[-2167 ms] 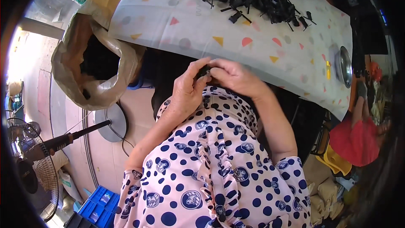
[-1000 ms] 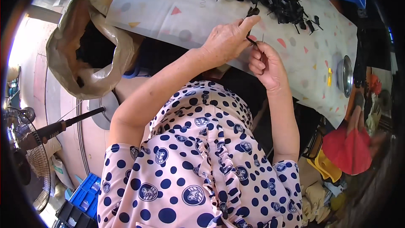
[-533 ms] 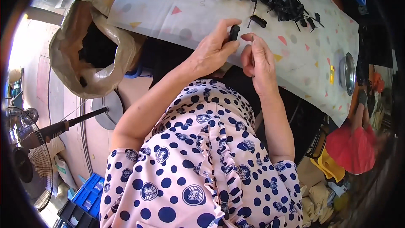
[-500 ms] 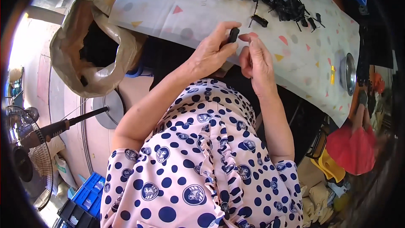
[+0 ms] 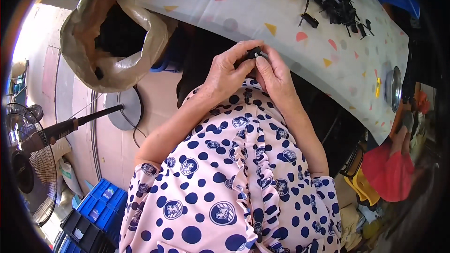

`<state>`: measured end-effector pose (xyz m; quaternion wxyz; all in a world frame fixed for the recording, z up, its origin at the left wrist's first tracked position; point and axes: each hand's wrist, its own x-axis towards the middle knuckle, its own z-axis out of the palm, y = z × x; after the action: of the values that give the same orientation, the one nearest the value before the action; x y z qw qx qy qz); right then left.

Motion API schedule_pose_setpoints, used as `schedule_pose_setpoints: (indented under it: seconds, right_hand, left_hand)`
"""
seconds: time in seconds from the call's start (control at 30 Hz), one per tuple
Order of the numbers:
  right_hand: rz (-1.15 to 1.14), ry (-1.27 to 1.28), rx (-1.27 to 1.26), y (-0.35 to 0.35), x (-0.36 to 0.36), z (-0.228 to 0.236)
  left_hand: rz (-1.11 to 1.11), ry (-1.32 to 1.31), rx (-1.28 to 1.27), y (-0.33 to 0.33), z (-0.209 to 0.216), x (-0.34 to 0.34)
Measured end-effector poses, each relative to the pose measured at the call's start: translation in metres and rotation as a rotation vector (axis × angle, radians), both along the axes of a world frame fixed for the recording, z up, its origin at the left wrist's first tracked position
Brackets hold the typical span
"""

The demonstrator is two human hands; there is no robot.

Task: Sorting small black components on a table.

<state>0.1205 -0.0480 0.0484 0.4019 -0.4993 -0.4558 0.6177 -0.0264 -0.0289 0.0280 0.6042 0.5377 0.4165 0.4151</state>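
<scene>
Between the fingertips of my left hand (image 5: 220, 74) is a small black plastic part (image 5: 253, 52). My right hand (image 5: 277, 76) meets it from the other side, thumb and fingers pinching at the same part. A tiny pale spot shows by the right thumb; whether it is a separate piece I cannot tell. Both hands are held just off the near edge of the table, above my lap. On the far side of the table lies a heap of similar black parts (image 5: 326, 0), some with thin stems, and one loose black part (image 5: 309, 20) rests at its near edge.
A patterned cover (image 5: 197, 4) lies over the table. At its right end are a metal bowl (image 5: 396, 88) and a small yellow piece (image 5: 378, 87). To the left stands an open woven sack (image 5: 157, 37) with dark contents, a fan (image 5: 35, 168) and blue crates (image 5: 98, 204).
My right hand has closed in on the black part, where it was apart from it before. The whole view has shifted, so the table appears farther up and right.
</scene>
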Motion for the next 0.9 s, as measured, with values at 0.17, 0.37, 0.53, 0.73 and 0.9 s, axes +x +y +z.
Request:
schedule_pose_setpoints:
  seconds: [0.17, 0.37, 0.53, 0.73, 0.9]
  right_hand:
    - [-0.021, 0.005, 0.004, 0.0, -0.005, -0.01]
    - [-0.015, -0.007, 0.0, -0.003, -0.003, -0.008]
    - [-0.041, 0.016, -0.018, -0.006, -0.001, -0.014]
    - [-0.056, 0.007, 0.035, -0.005, -0.002, -0.016]
    - [-0.048, 0.18, -0.148, -0.003, -0.001, -0.023]
  left_hand:
    - [0.064, 0.092, 0.153, -0.004, -0.004, 0.0]
    - [0.072, 0.14, 0.167, -0.007, -0.001, 0.003]
    - [0.076, 0.166, 0.157, -0.009, -0.003, 0.007]
    - [0.13, 0.379, 0.385, -0.009, 0.004, 0.01]
    - [0.143, 0.465, 0.397, -0.008, 0.003, 0.011]
